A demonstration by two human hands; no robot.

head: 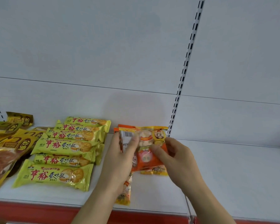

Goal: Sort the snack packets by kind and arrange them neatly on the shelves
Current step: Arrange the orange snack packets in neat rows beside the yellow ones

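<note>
On the white shelf [224, 175] lie several orange snack packets [148, 156] with cartoon faces, stacked near the middle. My left hand [120, 160] grips the stack's left side, fingers curled over a packet with a barcode [127, 135]. My right hand [176, 157] pinches the right edge of the top orange packet. One more orange packet [125, 191] pokes out under my left wrist near the front edge. To the left sit several yellow-green biscuit packets [63, 147] in an overlapping row.
Gold and brown packets [8, 143] lie heaped at the far left. A slotted upright [179, 88] runs up the white back panel. The shelf's red front strip [39, 212] runs along the bottom. Bare shelf extends to the right of my hands.
</note>
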